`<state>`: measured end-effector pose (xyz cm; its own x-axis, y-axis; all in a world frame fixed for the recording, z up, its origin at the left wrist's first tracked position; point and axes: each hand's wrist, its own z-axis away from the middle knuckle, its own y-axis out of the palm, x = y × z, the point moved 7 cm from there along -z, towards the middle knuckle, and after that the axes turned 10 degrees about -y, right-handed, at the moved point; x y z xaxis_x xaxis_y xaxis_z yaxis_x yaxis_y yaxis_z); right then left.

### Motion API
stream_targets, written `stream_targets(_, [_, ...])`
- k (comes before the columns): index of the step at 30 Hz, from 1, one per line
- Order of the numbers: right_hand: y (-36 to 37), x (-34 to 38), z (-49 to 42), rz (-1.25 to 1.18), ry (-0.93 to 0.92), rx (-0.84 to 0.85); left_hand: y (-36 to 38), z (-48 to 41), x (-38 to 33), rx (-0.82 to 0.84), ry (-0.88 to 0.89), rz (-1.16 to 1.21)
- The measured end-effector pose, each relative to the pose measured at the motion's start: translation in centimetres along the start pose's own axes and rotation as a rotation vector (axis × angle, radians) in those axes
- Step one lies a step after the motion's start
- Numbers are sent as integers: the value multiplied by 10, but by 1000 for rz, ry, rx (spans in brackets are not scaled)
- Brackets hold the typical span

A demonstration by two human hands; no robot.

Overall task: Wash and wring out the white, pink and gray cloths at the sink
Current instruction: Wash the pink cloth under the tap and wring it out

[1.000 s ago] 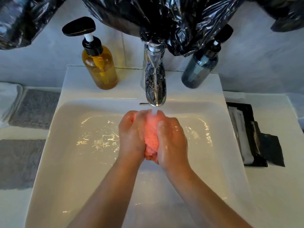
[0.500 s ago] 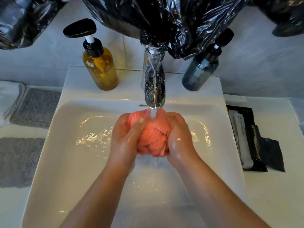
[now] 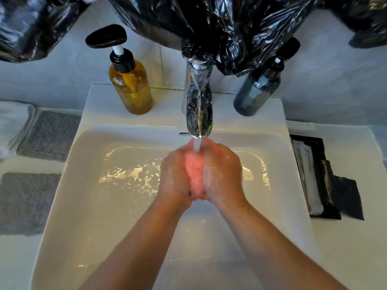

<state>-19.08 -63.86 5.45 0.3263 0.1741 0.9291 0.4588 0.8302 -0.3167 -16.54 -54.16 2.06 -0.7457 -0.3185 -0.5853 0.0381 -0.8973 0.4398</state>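
Note:
A wet pink cloth (image 3: 193, 174) is bunched into a wad between both hands, right under the running stream from the chrome faucet (image 3: 199, 105). My left hand (image 3: 174, 176) grips its left side and my right hand (image 3: 223, 174) grips its right side, so only a narrow strip of pink shows. Both hands hover over the white sink (image 3: 88, 206), which holds shallow water. Two gray cloths (image 3: 49, 135) (image 3: 25, 203) lie flat on the counter to the left, with a folded white cloth (image 3: 12, 124) beside the farther one.
An amber pump bottle (image 3: 129, 84) stands at the sink's back left and a dark blue pump bottle (image 3: 258, 91) at the back right. Black plastic sheeting (image 3: 209, 24) hangs over the faucet. A black tray with packets (image 3: 314, 174) sits on the right counter.
The hands have closed in around the pink cloth, squeezing it into a tighter wad; less of the pink shows than half a second ago. Water keeps running on it.

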Motion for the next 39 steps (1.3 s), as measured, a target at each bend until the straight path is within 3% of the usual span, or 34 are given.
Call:
stream_targets(2, [6,3,-2,19,-32,126,-4,4,-4,85,-6,111])
stream_targets(3, [5,4,-2,-67,-45,135,-10,3,-8,83,21,178])
stream_targets(5, [2,-3,8,-375,103,118,-19,5,-14,43,66,285])
stream_targets(8, [8,-13,32,-658,334,175,-17,11,-11,38,61,210])
stream_targets(10, [5,-12,35,-665,255,114,-26,7,-8,-46,89,93])
stream_targets(12, [-1,-3,33,-492,67,42,-30,3,-10,-74,146,86])
stream_targets(16, [6,10,36,-102,-274,28,-4,9,-14,137,222,106])
stream_targets(18, [10,13,38,89,-444,0,-1,7,-20,97,264,37])
stream_targets(21, [12,5,31,118,-443,5,-1,10,-26,13,310,-35])
stream_targets(23, [11,5,26,186,-427,-27,3,13,-25,43,293,-13])
stream_targets(26, [11,9,15,387,-457,-57,-1,7,-13,17,175,-117])
stream_targets(28, [14,15,4,530,-490,10,-7,3,-6,-14,79,-182])
stream_targets(30, [13,15,-7,367,-325,77,-2,6,-11,22,54,-196])
stream_targets(33, [15,-5,-19,7,-40,150,-9,7,-18,-64,74,-164])
stream_targets(36, [9,-14,-9,-255,-11,135,-21,0,-22,-64,117,93])
stream_targets(39, [3,-12,19,-254,-179,136,-21,-4,-13,-46,19,280])
